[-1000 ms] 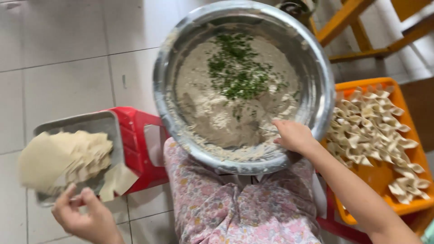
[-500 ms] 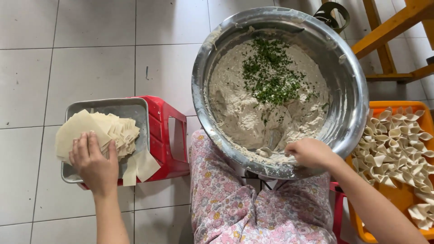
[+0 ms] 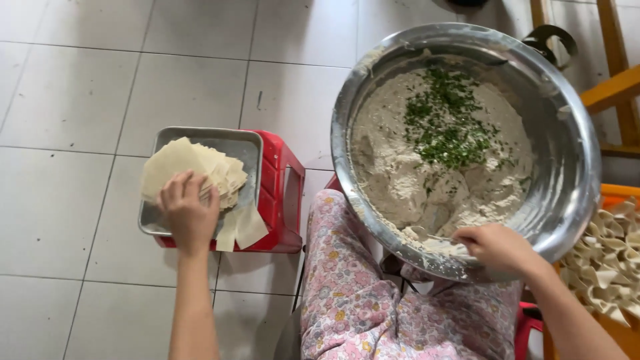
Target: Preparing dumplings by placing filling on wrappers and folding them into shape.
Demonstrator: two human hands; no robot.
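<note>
The left hand (image 3: 189,215) lies flat, fingers spread, on a stack of pale dough wrappers (image 3: 193,168) in a metal tray (image 3: 248,143) atop a red stool (image 3: 281,193) at left. The right hand (image 3: 497,247) is curled at the near rim of a large steel bowl (image 3: 567,160) of grey filling (image 3: 427,180) topped with chopped greens (image 3: 443,127); whether it pinches anything cannot be told. Folded dumplings (image 3: 610,257) fill an orange tray (image 3: 617,195) at right.

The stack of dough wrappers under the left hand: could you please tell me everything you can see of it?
The stack of dough wrappers is a fanned pile of thin, pale cream sheets, soft and floury-looking. It lies in a shallow grey metal tray set on a red plastic stool. A few sheets hang over the tray's near right corner. The left hand rests flat on the pile's near side, fingers spread over the top sheets.
</note>
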